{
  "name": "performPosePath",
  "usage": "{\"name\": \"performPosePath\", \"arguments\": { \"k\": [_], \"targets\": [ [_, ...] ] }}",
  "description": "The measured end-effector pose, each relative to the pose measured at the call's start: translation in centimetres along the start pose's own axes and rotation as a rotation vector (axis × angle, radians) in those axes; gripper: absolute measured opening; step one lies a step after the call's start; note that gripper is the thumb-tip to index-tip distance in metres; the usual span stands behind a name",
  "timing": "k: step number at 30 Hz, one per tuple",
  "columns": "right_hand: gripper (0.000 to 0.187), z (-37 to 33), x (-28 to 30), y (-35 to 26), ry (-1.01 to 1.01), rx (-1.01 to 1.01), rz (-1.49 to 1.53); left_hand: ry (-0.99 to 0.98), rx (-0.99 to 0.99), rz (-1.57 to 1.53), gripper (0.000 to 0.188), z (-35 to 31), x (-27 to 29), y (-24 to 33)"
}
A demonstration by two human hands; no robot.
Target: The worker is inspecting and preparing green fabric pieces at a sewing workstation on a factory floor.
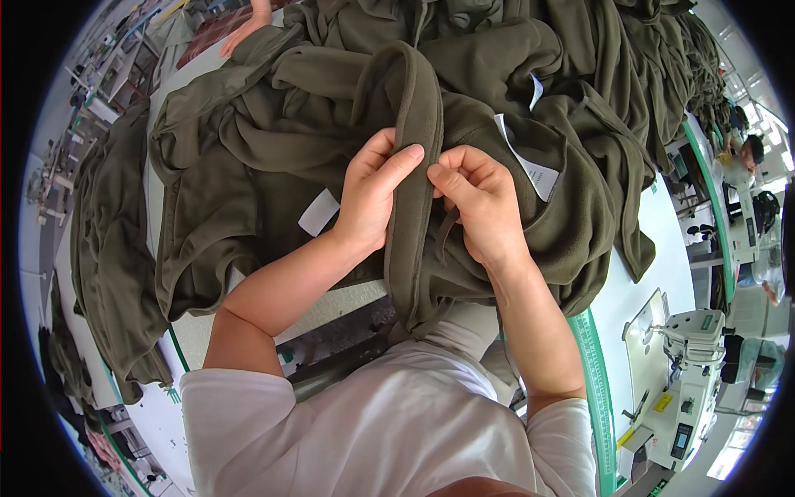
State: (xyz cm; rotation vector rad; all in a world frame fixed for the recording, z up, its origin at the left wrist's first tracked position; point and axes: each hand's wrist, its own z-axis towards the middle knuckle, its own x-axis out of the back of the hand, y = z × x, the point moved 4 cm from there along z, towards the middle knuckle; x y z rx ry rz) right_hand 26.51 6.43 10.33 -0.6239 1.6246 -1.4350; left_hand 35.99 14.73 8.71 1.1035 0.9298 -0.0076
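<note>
A folded band (410, 224) of a dark olive fleece garment (546, 248) runs upright before me. My left hand (370, 195) is closed on it from the left, with the thumb lying on its face. From the right, my right hand (487, 199) pinches the seam edge of the same band between thumb and bent fingers. Below these fingers hangs a narrow olive strip (445, 236); whether they hold it too, I cannot tell. White labels show on the cloth, one (319, 213) left of my wrist and a longer one (534, 166) right of my right hand.
More olive garments (116, 248) drape over the table's left side and pile up at the back. A sewing machine (691, 373) stands at the right, near a green ruler-marked edge (595, 381). Another person's hand (240, 35) rests at the far left. Other workstations lie beyond.
</note>
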Motion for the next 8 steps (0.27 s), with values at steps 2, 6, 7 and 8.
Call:
{"name": "performPosePath", "arguments": {
  "k": [2,6,7,8],
  "targets": [
    [0.006,0.2,0.3,0.6,0.017,-0.009,0.005,-0.028,0.129,-0.012,0.013,0.2,0.5,-0.6],
    [0.009,0.2,0.5,0.8,0.063,-0.069,0.042,0.026,0.126,0.016,0.009,0.3,0.5,-1.2],
    [0.01,0.1,0.5,0.6,0.081,-0.092,0.057,0.029,0.13,0.017,0.009,0.3,0.6,-1.3],
    [0.01,0.1,0.6,0.8,0.082,-0.096,0.059,0.023,0.121,0.024,0.011,0.4,0.7,-1.5]
  ]
}}
